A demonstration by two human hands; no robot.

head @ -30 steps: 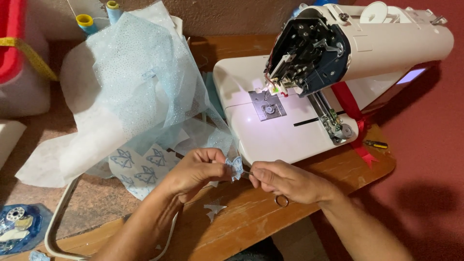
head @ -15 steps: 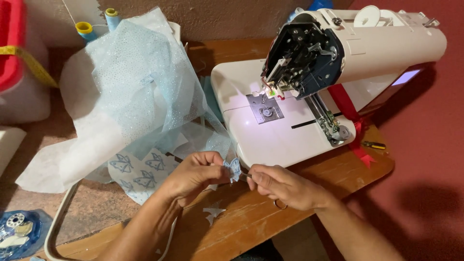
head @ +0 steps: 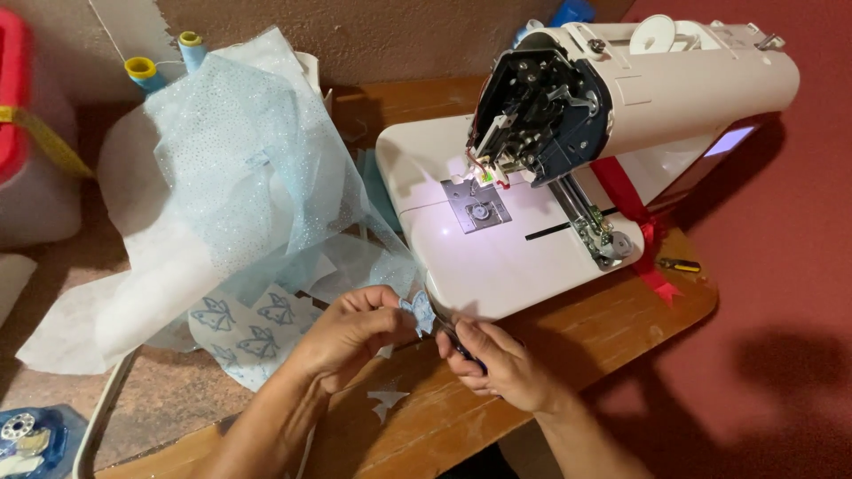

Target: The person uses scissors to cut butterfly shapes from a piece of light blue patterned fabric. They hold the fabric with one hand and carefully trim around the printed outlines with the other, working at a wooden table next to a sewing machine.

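Small blue fabric cutout pinched between two hands at the front edge of a wooden table [head: 621, 333].

Wooden table bearing a white sewing machine [head: 568, 177], faceplate open, lamp lit over the needle plate; pale blue glittery tulle [head: 240, 177] heaped at left over white backing fabric [head: 133, 302] printed with blue butterfly shapes; two thread cones [head: 164, 66] behind the heap; red ribbon [head: 643, 235] draped beside the machine; left hand [head: 351, 333] with grip pressed together on the blue butterfly cutout [head: 419, 312], just in front of the machine's base; right hand [head: 497, 364] curled shut around small scissors [head: 457, 341], mostly hidden, touching the cutout; white fabric scrap [head: 386, 401] lying below the hands; small screwdriver [head: 679, 264] near the table's right edge.
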